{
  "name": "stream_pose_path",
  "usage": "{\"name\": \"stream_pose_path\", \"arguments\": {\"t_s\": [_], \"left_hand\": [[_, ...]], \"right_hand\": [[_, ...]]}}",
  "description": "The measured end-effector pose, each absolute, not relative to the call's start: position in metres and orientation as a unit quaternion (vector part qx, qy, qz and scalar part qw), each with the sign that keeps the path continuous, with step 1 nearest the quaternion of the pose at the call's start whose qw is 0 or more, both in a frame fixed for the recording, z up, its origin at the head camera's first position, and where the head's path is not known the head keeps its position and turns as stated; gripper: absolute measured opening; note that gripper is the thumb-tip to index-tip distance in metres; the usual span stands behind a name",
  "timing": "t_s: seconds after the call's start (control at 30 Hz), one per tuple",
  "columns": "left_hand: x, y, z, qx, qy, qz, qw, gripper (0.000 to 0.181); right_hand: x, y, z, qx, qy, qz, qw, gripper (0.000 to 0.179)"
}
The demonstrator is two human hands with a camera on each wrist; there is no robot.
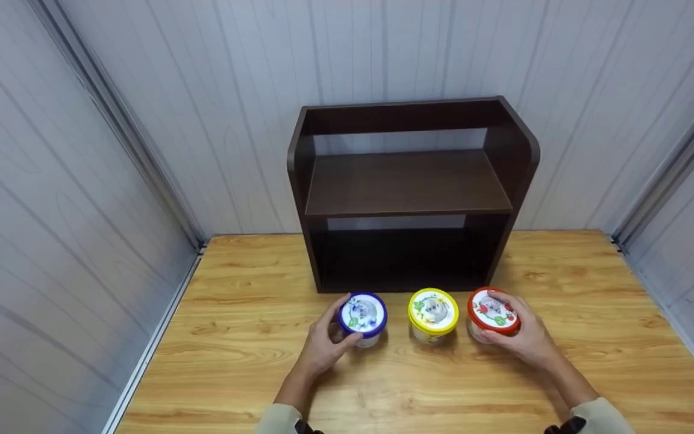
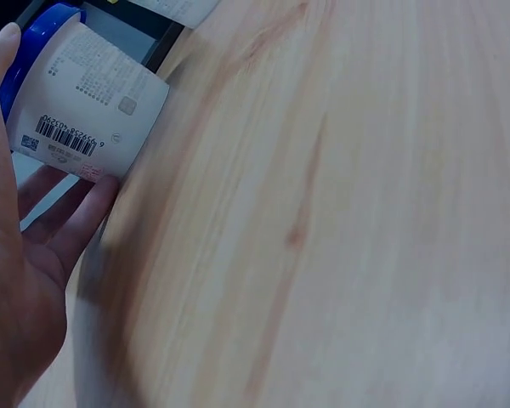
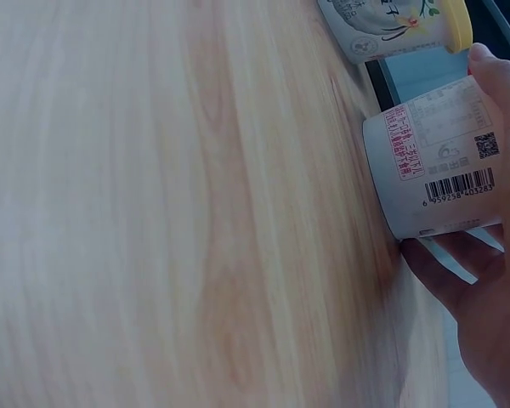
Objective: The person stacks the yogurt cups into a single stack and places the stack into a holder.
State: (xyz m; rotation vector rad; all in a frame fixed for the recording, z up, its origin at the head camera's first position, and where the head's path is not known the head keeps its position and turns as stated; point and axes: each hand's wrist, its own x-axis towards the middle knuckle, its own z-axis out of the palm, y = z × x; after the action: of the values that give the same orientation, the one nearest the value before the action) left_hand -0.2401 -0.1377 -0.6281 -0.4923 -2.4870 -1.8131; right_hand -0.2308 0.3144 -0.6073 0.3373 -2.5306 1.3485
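Three white paper tubs with coloured lids stand in a row on the wooden table. My left hand [image 1: 324, 345] holds the blue-lidded tub [image 1: 363, 314] from its left side, thumb toward the near edge. In the left wrist view, that tub [image 2: 85, 98] shows printed text and a barcode. The yellow-lidded tub [image 1: 433, 310] is in the middle, touched by neither hand. On the right, my right hand [image 1: 528, 334] grips the red-lidded tub [image 1: 494, 310], with fingers and thumb around its side. Its barcode side [image 3: 442, 161] faces the right wrist camera.
A dark brown two-tier shelf [image 1: 410, 181] stands behind the tubs at the back of the wooden table [image 1: 419, 392]. Pale panelled walls [image 1: 250, 72] rise behind it and on both sides.
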Motion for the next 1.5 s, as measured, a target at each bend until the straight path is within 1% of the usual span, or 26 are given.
{"name": "stream_pose_path", "arguments": {"t_s": [0.43,0.8,1.03,1.23,1.5], "left_hand": [[-0.240,-0.133,-0.627,-0.159,-0.780,-0.605,-0.003,0.078],[-0.244,-0.132,-0.628,-0.166,-0.778,-0.606,-0.006,0.078],[-0.243,-0.134,-0.630,-0.161,-0.785,-0.598,0.004,0.080],[-0.243,-0.133,-0.629,-0.158,-0.797,-0.583,0.014,0.083],[-0.244,-0.128,-0.629,-0.148,-0.794,-0.589,0.020,0.076]], "right_hand": [[-0.231,0.314,-0.604,0.118,-0.873,0.457,0.123,0.082],[-0.239,0.318,-0.589,0.138,-0.863,0.463,0.148,0.082],[-0.245,0.317,-0.578,0.151,-0.858,0.465,0.155,0.081],[-0.246,0.316,-0.569,0.138,-0.861,0.466,0.148,0.080],[-0.249,0.313,-0.556,0.126,-0.863,0.470,0.136,0.080]]}}
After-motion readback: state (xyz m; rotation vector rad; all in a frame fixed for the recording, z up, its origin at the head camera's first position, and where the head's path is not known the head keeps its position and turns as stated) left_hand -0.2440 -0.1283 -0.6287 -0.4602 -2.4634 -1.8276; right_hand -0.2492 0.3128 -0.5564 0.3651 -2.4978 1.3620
